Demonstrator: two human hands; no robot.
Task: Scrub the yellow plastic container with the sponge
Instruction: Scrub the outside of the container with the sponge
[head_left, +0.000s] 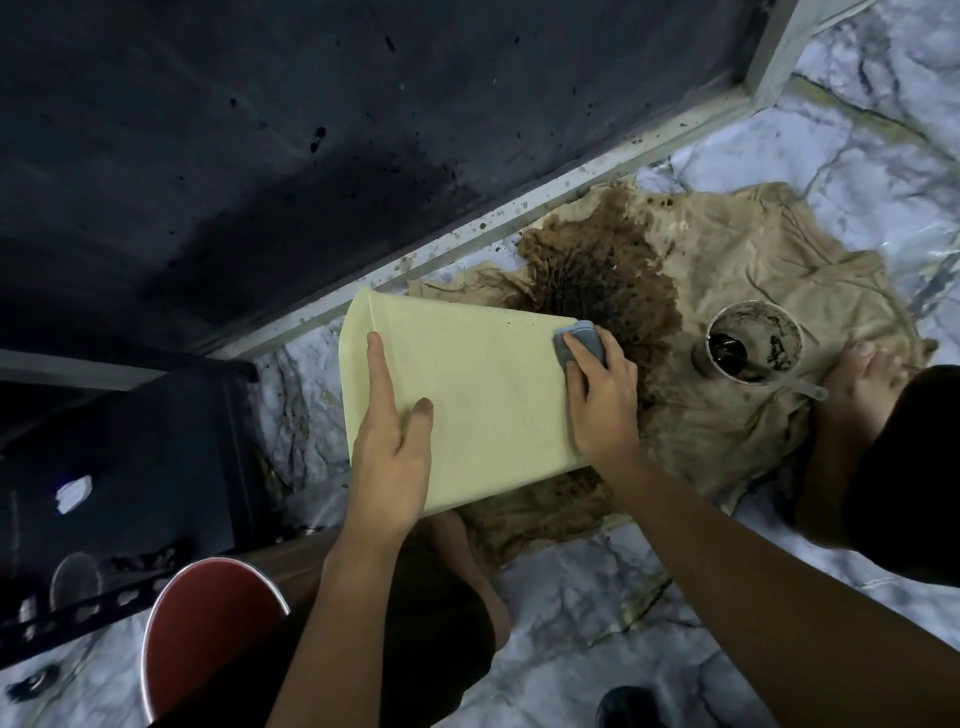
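Observation:
The pale yellow plastic container (478, 395) lies on its side over a stained cloth, one broad flat face turned up toward me. My left hand (392, 447) rests on that face near its left edge, index finger stretched forward and thumb spread, steadying it. My right hand (602, 400) grips a grey sponge (582, 340) and presses it on the container's upper right corner. Most of the sponge is covered by my fingers.
A beige cloth (737, 291) soaked with dark brown grime is spread on the marble floor (597, 613). A dirty white cup (750, 343) of black liquid stands on it at the right, beside my foot (867, 374). A red stool (202, 629) and dark rack (119, 467) stand at the left.

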